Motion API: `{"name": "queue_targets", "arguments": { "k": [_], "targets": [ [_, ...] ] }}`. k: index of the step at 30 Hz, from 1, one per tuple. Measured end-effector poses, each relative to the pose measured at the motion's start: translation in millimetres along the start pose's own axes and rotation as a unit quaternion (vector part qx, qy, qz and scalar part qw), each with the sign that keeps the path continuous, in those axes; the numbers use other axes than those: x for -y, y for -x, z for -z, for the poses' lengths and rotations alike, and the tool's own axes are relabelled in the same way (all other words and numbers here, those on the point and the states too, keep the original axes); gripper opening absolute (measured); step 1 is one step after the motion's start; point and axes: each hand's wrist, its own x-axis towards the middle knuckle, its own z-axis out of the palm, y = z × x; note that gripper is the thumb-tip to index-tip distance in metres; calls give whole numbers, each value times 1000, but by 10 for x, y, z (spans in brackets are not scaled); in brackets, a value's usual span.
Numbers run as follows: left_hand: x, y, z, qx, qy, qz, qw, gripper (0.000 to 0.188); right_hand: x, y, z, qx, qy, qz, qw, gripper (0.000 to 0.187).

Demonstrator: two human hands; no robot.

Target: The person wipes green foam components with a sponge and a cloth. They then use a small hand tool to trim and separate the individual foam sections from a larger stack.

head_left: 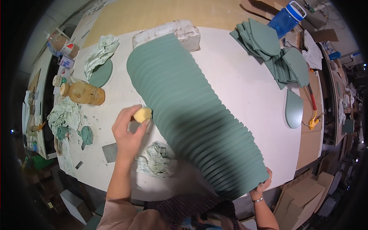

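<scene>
A long row of green rounded panels (184, 92), packed face to face, runs slantwise across the white table. Its far end rests by a white, stained block (166, 35). My left hand (128, 126) pinches a yellow sponge (143, 114) against or just beside the row's left edge. At the near right end, my right hand (262, 183) is at the corner of the last panel. Its fingers are partly hidden behind that panel, so its grip does not fully show. A crumpled cloth (158, 160) lies near my left forearm.
Loose green panels (264, 42) are stacked at the far right, beside a blue bottle (285, 19). A single panel (294, 109) lies near a red-handled tool (312, 101). On the left are a jar of brownish liquid (86, 93), rags (65, 114) and a small pot of green paste (87, 135).
</scene>
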Motion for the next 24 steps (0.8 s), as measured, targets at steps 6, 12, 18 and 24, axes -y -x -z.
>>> {"name": "queue_targets", "arguments": {
  "k": [6,12,18,24],
  "targets": [
    [-2,-167,-113,5,-8,-34,999,38,-7,5,10,-2,18,-2,1000,99],
    [82,-186,37,-7,-22,47,999,38,-126,56,23,7,19,-2,1000,103],
    [184,-305,-192,-26,-3,-17,1000,35,-93,39,30,-11,9,-9,1000,103],
    [215,-96,27,-19,-28,51,998,38,-62,40,19,0,-6,-6,1000,102]
  ]
}}
